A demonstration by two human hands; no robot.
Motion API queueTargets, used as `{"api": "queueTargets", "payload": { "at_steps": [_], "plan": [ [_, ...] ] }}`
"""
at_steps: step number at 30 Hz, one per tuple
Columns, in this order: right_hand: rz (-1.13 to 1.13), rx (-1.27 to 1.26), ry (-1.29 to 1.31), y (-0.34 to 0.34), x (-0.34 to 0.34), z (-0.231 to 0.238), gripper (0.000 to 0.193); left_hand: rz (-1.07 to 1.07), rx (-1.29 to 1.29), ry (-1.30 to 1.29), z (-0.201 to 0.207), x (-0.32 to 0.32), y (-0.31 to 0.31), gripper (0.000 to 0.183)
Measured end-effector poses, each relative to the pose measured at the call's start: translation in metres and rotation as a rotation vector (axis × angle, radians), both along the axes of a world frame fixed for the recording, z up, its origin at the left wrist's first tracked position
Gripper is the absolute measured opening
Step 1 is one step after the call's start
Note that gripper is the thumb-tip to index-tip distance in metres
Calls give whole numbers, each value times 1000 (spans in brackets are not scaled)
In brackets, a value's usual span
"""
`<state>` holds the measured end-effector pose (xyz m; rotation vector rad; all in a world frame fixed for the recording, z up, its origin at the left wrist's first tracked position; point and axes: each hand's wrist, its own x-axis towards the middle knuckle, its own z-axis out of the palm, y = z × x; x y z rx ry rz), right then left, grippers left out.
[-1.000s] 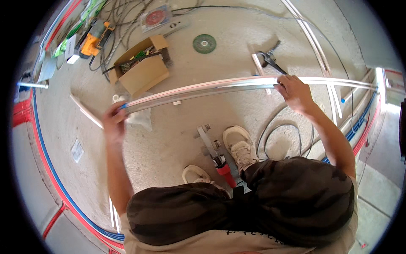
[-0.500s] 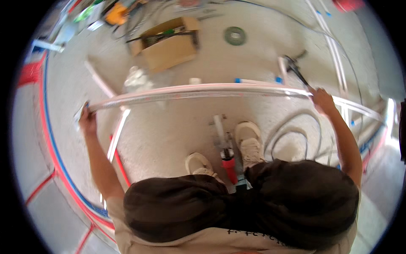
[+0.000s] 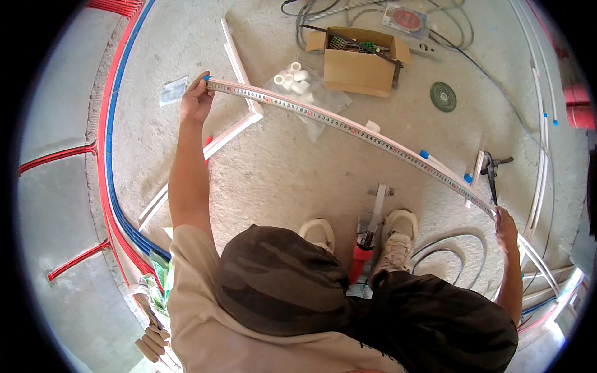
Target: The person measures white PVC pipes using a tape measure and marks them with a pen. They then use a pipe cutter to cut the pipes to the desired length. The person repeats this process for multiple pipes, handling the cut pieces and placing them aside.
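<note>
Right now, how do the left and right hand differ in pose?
The left hand grips the blue-tipped end of the pale pipe; the right hand grips farther along it. The left hand reaches farther forward than the right hand. Both hold the measuring tape along the pale pipe.

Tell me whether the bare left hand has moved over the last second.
Yes: in the view, the bare left hand has moved left, away from the open brown cardboard box.
</note>
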<state>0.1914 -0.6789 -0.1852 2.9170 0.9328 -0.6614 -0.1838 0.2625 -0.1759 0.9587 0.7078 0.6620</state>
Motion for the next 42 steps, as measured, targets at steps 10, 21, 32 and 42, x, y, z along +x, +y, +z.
{"api": "queueTargets", "payload": {
  "at_steps": [10,21,32,42],
  "plan": [
    [-21,1,-112,46,-31,25,26,300,-71,-170,-8,41,-30,53],
    [-1,110,-125,244,-68,57,28,91,-489,-493,40,139,-178,55],
    [-20,93,44,189,-60,43,40,236,-412,-356,31,80,-89,50],
    [-5,-106,-98,81,-27,14,36,101,-296,-300,-74,5,98,33]
  ]
}}
